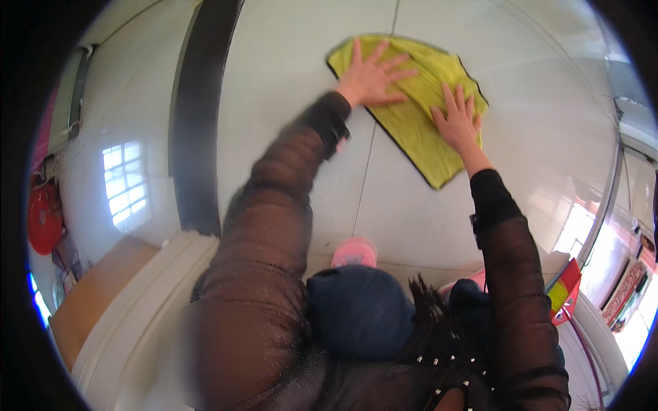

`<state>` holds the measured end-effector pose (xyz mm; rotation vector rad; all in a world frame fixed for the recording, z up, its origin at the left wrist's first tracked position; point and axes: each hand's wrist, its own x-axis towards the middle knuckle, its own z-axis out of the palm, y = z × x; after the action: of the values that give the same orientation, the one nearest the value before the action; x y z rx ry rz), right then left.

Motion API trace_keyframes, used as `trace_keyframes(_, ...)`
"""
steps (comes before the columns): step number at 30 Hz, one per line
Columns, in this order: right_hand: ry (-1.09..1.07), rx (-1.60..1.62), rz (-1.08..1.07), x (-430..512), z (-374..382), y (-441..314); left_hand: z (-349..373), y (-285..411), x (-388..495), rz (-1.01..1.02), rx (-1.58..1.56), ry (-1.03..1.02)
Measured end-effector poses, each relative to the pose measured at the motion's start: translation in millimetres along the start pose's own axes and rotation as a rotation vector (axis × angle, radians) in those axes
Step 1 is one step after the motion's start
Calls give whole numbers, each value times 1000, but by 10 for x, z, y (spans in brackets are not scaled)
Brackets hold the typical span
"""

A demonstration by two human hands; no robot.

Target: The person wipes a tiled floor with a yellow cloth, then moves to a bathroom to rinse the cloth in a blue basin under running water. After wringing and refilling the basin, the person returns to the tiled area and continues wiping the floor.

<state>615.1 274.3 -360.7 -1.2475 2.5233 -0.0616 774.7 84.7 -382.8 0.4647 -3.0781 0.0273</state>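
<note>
A yellow-green cloth with dark edging lies spread on the white tiled floor, with some creases across its middle. My left hand rests flat on its upper left part, fingers spread. Lower on the right side of the cloth, my right hand also lies palm down with its fingers apart. Neither hand grips the fabric. Part of the cloth is hidden beneath my palms.
A dark floor strip runs along the left, beside a white door frame. One pink shoe shows in front of my knee. To the right stands a red and yellow broom or dustpan. A red round object is at far left.
</note>
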Motion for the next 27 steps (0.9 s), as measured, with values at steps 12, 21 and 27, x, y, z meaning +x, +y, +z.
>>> trace_keyframes(12,-174,-39,-805,-1411,797,-1936,-197,-288,-3382,-503,-88,-175)
trace_keyframes(21,-324,150,-1215,-1964,987,-1595,-104,1415,-4378,-865,-116,-294)
trace_keyframes(27,-116,68,-1136,-1479,838,-1268,-127,1103,-3719,-723,-155,-243)
